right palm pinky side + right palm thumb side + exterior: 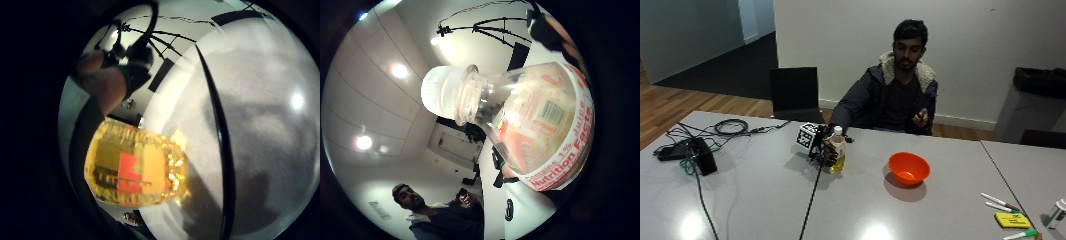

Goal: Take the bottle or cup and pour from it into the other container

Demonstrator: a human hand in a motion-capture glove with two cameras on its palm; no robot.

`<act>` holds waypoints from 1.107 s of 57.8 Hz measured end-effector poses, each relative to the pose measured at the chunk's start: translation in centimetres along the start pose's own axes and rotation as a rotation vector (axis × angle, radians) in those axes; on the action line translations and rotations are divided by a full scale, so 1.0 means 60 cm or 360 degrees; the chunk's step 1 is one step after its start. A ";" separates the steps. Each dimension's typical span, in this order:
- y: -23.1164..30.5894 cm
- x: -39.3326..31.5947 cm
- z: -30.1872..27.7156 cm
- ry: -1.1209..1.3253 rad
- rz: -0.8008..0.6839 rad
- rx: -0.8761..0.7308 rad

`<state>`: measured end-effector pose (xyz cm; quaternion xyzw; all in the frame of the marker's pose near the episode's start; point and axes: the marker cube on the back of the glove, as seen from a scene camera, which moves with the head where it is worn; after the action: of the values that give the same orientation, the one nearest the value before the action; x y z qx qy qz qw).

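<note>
a person sits behind a grey tabletop, right arm stretched forward. the gloved right hand is wrapped about a clear plastic bottle that stands upright near the middle of the tabletop; the fingers are curled round the bottle's body and grip it. whether the base touches the surface or sits just above it cannot be told from the outside view.

the bottle carries a white cap, in place on the neck, and holds yellow liquid in its lower part. the thumb side palm view shows the same bottle close against the palm — cap on, printed label with red lettering around the body. the little finger side palm view shows the bottle's lower end, yellow, with a red patch on its label, above the pale tabletop; a bare fingertip shows at the edge of that view.

an orange bowl stands upright on the tabletop to one side of the bottle, apart from it and untouched. the person's bare hand is raised in front of the chest, holding nothing.

elsewhere on the tabletop: a black device with coiled cables at one end — markers and a yellow block at the other.
</note>
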<state>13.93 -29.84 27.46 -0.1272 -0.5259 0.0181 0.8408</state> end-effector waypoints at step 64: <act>0.034 -0.410 0.224 0.2329 -0.1009 -0.0436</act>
<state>-8.80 -29.27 10.90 -0.0535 0.1489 -0.3736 0.9140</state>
